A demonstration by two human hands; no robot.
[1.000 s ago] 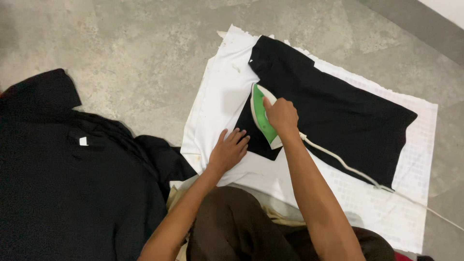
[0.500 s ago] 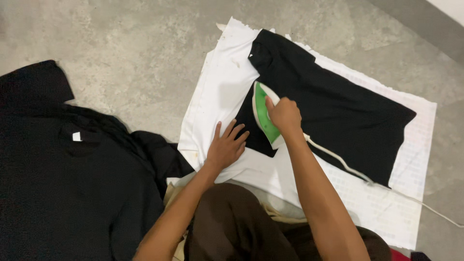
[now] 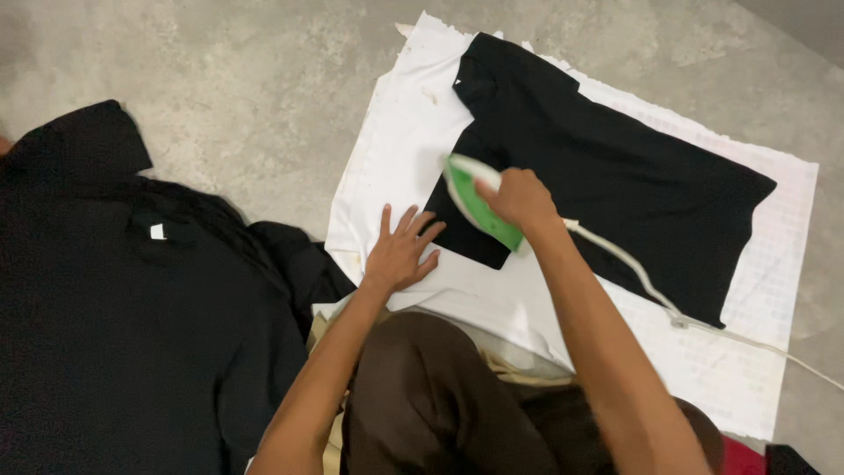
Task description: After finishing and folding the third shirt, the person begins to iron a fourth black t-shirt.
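Iron (image 3: 475,200) on garment (image 3: 607,167), on sheet (image 3: 396,132)

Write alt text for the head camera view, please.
A person's right hand presses a green iron on a black garment laid over a white cloth on the floor. The left hand lies flat beside it.

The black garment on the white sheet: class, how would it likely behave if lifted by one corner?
The black garment lies flat as thin cloth, so it would probably droop limply. It looks light. Pushed, it would likely wrinkle rather than slide on the white sheet.
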